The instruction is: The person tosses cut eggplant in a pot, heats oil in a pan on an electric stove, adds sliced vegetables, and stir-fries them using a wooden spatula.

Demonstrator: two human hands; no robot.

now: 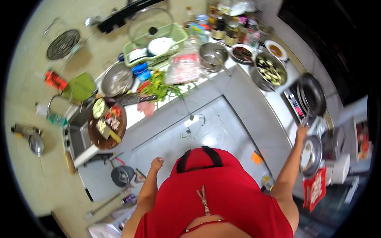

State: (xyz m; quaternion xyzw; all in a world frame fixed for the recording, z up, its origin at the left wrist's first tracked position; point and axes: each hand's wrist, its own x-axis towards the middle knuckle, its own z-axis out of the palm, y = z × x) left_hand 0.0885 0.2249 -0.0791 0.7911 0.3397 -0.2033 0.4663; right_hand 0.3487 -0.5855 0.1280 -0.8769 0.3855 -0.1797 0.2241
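My right hand [302,131] is at the stove on the right, closed around a thin metal handle or utensil that reaches up to the dark pan [313,94]. Just below that hand lies a metal pan [311,156] with pale residue inside. My left hand [157,163] hangs over the floor beside my red top, fingers curled; whether it holds anything is too small to tell. Left of it, a round wooden board [104,139] bears cut vegetables and pinkish pieces. A large knife [137,99] lies by leafy greens [160,88].
A metal pot of sliced vegetables [270,71], a saucepan [213,56], and a metal bowl [117,80] stand along the counter. Bottles [218,29] crowd the back corner. A green dish rack [176,35] holds bowls. The sink [77,129] is at the left.
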